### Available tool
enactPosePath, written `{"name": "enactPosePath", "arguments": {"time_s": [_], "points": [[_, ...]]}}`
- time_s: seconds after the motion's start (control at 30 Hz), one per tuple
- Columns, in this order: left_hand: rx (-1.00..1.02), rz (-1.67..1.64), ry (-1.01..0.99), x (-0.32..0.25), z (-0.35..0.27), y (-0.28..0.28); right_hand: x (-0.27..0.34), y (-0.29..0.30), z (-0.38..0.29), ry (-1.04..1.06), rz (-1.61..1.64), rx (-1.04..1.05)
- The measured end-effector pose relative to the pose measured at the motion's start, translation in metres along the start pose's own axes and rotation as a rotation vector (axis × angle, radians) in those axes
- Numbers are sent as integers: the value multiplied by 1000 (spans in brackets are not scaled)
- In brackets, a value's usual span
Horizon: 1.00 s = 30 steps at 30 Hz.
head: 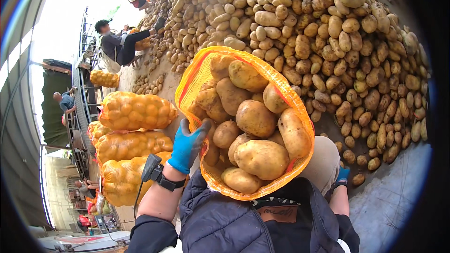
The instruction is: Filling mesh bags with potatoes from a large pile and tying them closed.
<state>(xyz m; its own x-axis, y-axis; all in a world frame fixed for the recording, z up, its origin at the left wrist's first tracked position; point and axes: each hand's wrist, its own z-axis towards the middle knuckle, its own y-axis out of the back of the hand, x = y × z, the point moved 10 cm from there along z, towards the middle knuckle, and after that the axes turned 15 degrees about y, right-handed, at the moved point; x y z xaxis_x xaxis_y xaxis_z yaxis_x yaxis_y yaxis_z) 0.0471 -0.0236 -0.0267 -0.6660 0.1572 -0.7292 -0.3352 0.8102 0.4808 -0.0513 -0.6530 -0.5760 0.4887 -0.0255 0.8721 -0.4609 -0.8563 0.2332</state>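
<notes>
A yellow-orange mesh sack (306, 130) with its mouth spread wide stands right before me, filled with large potatoes (262, 159). My left hand (188, 144), in a blue and grey work glove, grips the sack's rim at its left side. A black device is strapped to that wrist. On the far side of my knee is my right hand (342, 174), also blue-gloved, low beside the edge of the potato pile (337, 63). Its fingers are mostly hidden, so I cannot tell whether it holds a potato.
Several filled mesh sacks (137, 110) lie in a row at the left. One person (121, 42) sits beside the pile at the upper left, with others farther off. A conveyor-like metal frame (82, 105) runs behind the sacks. Loose potatoes (358, 179) lie near my right hand.
</notes>
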Motion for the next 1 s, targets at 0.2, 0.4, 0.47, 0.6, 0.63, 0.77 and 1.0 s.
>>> {"name": "enactPosePath", "arguments": {"time_s": [0.2,0.4,0.47,0.6,0.63,0.77,1.0], "points": [[268,-354,-28,17,-14,19,250,-15,-6,330,346,127],[258,-129,-254,29,7,23,653,-103,-236,1008,258,660],[256,-251,-269,39,9,32,690,-188,-325,977,127,929],[247,-242,-402,48,14,41,673,-337,-417,945,-298,1231],[275,-134,-410,52,21,36,654,-364,-419,859,-352,1258],[156,-29,-593,54,7,44,608,-433,-402,653,-352,1411],[259,-322,-597,45,-6,60,569,-433,-437,66,-292,1799]]}}
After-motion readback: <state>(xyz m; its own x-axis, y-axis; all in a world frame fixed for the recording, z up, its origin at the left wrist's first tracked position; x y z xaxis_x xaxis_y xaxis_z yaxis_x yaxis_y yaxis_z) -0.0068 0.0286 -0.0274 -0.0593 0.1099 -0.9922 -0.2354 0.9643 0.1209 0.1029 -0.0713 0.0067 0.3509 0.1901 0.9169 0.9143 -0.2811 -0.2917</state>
